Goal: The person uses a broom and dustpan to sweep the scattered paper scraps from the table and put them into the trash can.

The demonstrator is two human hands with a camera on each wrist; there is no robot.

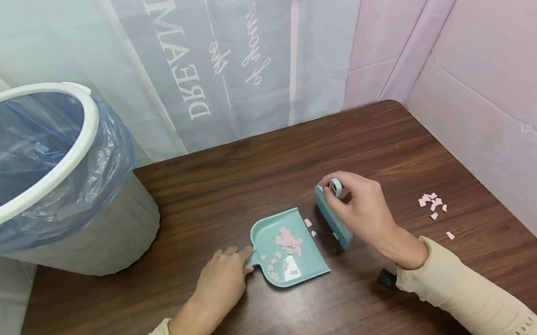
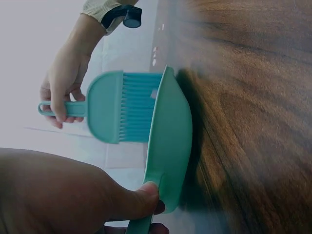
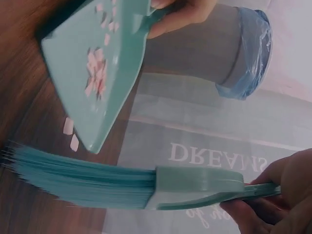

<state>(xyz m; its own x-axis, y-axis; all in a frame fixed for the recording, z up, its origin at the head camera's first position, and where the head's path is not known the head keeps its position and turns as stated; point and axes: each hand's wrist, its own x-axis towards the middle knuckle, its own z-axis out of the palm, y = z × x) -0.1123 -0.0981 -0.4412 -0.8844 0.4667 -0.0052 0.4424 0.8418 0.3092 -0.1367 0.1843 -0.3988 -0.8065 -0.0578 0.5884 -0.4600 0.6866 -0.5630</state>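
Note:
A mint-green dustpan (image 1: 309, 260) lies on the table with a heap of pale pink paper scraps (image 1: 288, 241) in it. My left hand (image 1: 224, 280) pinches its short handle, thumb on top in the left wrist view. To the right of the pan's lip, my right hand (image 1: 366, 208) grips the handle of a small matching hand brush (image 1: 332, 219). The brush stands upright, its blue-green bristles (image 3: 83, 178) bent against the table in the right wrist view. Two scraps (image 1: 310, 226) lie between bristles and lip, and one more clings near the bristles.
Several loose scraps (image 1: 432, 205) lie on the wooden table (image 1: 220, 193) to the right of my right hand. A tall bin (image 1: 115, 232) with a white rim and blue bag stands at the left. Printed cloth (image 1: 239, 49) hangs behind the table, and a pale wall rises at the right.

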